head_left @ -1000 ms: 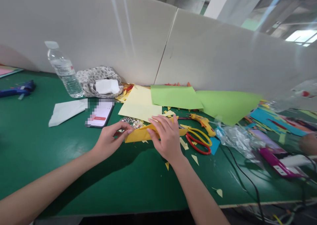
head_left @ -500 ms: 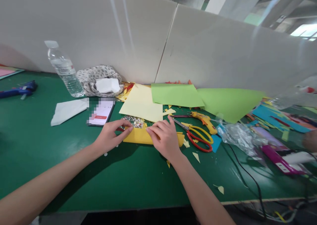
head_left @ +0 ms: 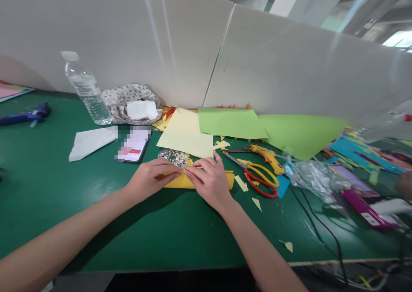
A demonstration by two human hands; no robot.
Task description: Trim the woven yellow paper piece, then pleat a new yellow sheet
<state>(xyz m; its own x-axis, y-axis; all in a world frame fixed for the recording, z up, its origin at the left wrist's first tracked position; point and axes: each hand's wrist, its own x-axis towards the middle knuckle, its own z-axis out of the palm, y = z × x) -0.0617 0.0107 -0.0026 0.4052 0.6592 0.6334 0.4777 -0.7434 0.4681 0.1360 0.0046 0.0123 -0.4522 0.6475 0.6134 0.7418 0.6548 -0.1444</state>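
A folded or rolled strip of yellow paper [head_left: 182, 182] lies across the green table in front of me. My left hand [head_left: 152, 177] pinches its upper edge near the middle, thumb in front and fingers behind. Close beside it, my right hand [head_left: 209, 178] grips the same edge, its fingertips almost meeting the left ones. The paper's right end sticks out past my right hand. Just behind my hands sits a clear bag of small shiny beads or gems [head_left: 174, 157], partly covered by my fingers.
Red-and-yellow scissors [head_left: 262, 178] and a yellow glue gun [head_left: 270, 159] lie to the right. Behind are cream paper [head_left: 185, 133] and green sheets [head_left: 231, 124]. A phone [head_left: 137, 146], a water bottle [head_left: 90, 94] and a blue glue gun [head_left: 25, 115] stand or lie leftward.
My left hand has slid right along the yellow paper's edge, so both hands' fingertips are now closer together. My right hand has shifted slightly left. The view has moved a little.
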